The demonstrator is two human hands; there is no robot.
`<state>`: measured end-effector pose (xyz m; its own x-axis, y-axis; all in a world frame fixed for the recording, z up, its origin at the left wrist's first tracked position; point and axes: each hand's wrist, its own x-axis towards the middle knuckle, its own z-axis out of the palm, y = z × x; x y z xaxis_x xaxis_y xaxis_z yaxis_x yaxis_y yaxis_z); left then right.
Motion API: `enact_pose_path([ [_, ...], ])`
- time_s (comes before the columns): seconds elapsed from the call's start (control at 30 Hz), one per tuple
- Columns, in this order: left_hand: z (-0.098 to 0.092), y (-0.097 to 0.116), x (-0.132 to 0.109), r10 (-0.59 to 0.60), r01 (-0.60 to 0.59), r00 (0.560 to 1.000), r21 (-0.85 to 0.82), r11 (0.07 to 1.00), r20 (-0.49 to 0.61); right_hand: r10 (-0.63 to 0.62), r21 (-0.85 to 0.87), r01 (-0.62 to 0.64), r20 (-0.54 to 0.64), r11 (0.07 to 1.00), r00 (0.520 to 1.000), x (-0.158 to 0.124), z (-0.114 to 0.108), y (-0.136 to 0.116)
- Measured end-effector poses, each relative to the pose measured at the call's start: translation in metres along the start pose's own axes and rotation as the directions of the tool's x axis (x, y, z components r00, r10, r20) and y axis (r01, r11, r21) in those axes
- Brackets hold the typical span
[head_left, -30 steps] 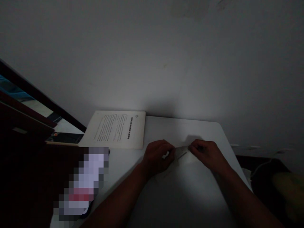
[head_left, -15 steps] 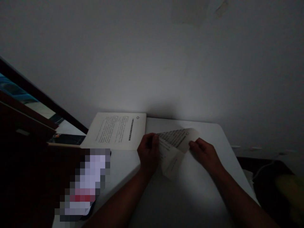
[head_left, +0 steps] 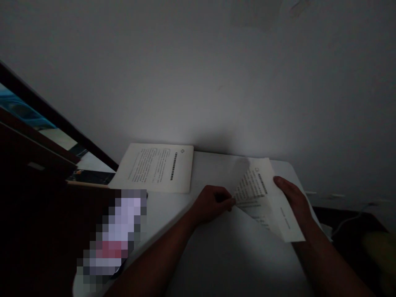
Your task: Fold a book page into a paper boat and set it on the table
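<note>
left hand (head_left: 213,202) is pinching the left corner of the printed sheet (head_left: 262,194) | right hand (head_left: 293,198) is gripping its right edge | sheet is tilting up beside the bench's (head_left: 216,251) right rim | booklet (head_left: 157,167) is lying back-left, well apart

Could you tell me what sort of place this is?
Likely a study or office corner: white table against a bare wall, printed booklet on it, printed sheet held by left hand and right hand.
</note>
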<state>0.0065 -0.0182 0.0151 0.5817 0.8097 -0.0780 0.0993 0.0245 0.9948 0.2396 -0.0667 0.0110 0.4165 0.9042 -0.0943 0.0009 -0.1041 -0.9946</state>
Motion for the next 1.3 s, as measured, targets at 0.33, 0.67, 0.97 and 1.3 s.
enact_pose_path([
  [0.33,0.001,-0.001,0.003,0.084,-0.145,0.933,-0.153,0.977,-0.351,-0.094,0.027,0.091,0.169,0.996,0.981,-0.006,0.035,0.013],
  [0.67,0.019,-0.003,-0.004,0.151,-0.145,0.986,0.080,0.986,-0.076,-0.068,-0.010,0.070,0.140,0.997,0.988,-0.023,0.050,0.002],
  [0.97,0.015,-0.006,-0.003,0.186,-0.186,0.983,0.093,0.978,0.013,-0.074,-0.044,0.087,0.248,0.995,0.966,-0.021,0.047,0.011],
  [1.3,0.017,-0.005,-0.002,0.277,-0.237,0.949,0.233,0.943,-0.154,-0.100,-0.062,0.109,0.131,0.992,0.986,-0.026,0.058,0.010],
])
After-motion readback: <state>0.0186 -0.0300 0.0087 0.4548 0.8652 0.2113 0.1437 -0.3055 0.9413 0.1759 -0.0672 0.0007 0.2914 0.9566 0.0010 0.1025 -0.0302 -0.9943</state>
